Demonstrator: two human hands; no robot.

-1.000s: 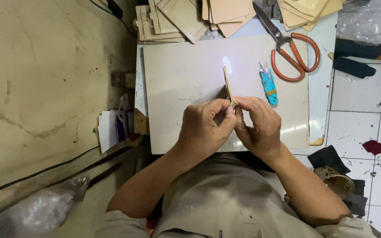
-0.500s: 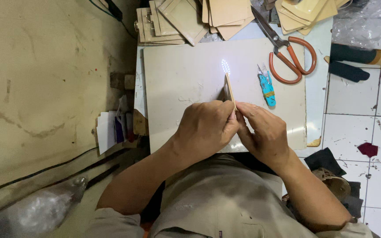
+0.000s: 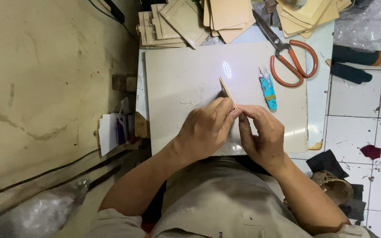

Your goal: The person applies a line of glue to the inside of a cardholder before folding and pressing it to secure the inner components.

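I see my left hand (image 3: 206, 130) and my right hand (image 3: 261, 134) meeting over the near half of the pale work board (image 3: 177, 75). Both have their fingers pinched together on the lower end of a thin tan strip (image 3: 227, 91), seen nearly edge-on. The strip rises out of the grip and slants up and to the left, its free end above the bare middle of the board. I cannot tell whether that end touches the board. The left thumb and fingers close on it from the left, the right fingertips press in from the right, and the two hands touch each other at the grip.

Just right of the strip's upper part, a small blue thread snipper (image 3: 267, 88) lies on the board, apart from both hands. Farther up and right lie large scissors with orange handles (image 3: 289, 57), blades pointing toward the far edge. A bright oval glint of light (image 3: 227, 69) sits on the board just above the strip's tip.

Along the far edge, stacks of tan cut panels (image 3: 186, 20) crowd the board. To the right is white tiled floor (image 3: 353, 128), with dark scraps scattered on it.
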